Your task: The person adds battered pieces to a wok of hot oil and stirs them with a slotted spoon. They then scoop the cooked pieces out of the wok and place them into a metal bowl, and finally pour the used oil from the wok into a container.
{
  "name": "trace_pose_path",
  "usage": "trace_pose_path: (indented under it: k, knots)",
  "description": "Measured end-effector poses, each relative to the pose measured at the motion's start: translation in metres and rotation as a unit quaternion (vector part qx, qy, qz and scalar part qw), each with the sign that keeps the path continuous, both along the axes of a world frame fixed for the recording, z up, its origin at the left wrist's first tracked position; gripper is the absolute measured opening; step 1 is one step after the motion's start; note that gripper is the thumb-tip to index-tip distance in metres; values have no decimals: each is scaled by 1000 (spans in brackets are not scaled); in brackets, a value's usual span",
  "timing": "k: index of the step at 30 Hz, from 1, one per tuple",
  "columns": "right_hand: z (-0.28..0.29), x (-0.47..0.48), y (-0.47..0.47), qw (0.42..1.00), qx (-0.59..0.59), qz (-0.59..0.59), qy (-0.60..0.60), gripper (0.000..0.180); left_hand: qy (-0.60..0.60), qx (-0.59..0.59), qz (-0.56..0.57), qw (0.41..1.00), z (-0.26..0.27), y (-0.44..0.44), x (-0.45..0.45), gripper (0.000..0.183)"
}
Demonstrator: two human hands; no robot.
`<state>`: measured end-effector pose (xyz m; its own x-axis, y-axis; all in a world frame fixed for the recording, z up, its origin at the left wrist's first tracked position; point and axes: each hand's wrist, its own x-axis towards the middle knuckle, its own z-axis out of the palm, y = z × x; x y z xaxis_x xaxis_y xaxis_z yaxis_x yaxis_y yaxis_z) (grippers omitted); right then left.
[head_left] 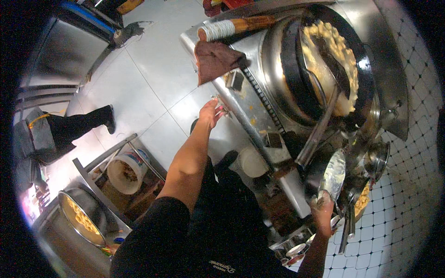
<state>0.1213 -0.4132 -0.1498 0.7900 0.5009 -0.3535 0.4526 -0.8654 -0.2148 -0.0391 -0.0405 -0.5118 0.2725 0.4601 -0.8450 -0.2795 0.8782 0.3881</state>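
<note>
My left hand [210,113] reaches to the front edge of a steel wok range [248,107], its fingers around a small metal fitting [224,107], perhaps a valve. On the right, my right hand [321,205] grips the near end of a shallow metal dish [333,175] smeared with something pale. Beyond it, a large black wok [292,66] holds pale yellow pieces [335,38] in bubbling oil. A dark metal ladle or turner lies in the wok, its long handle [320,127] sticking out toward me.
A brown cloth [219,60] and a cord-wrapped wooden handle [236,27] lie at the range's far end. Pots [377,160] stand along the tiled wall. At left are a person's leg [83,121], a white bucket [127,172] and a metal bowl of yellow pieces [83,217].
</note>
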Motion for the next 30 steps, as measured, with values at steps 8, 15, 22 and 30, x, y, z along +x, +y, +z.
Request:
trace_pose_path:
  k: [8, 15, 22, 30]
  knots:
    - [-3, 15, 6, 984, 56, 165, -42, 20, 36, -77, -493, 866, 0, -261, 3, 43]
    - [1, 15, -4, 993, 0, 109, -35, 20, -354, 9, -143, 924, 179, -258, 79, 57]
    - [7, 13, -8, 993, -3, 114, -22, 20, -192, -77, 4, 978, -53, -367, 87, 32]
    - [14, 16, -39, 994, 30, 103, 14, 28, 193, 259, -657, 681, -60, -307, 19, 30]
